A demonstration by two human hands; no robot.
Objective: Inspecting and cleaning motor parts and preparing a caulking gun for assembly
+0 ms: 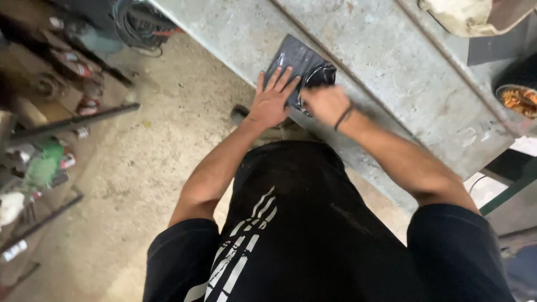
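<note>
Hands work at the edge of a grey metal table (391, 72), left hand (271, 100) spread flat on a black plastic sheet (296, 59) (glossy, creased) while right hand (324, 103) pinches its bunched corner.

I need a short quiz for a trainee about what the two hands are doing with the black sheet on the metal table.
1. True or false: the left hand lies flat, fingers spread, on the black sheet.
2. Which hand wears a dark wristband?
3. The sheet lies on: A) the floor, B) the grey metal table, C) a shelf.

Key: 1 true. 2 the right hand. 3 B.
</note>
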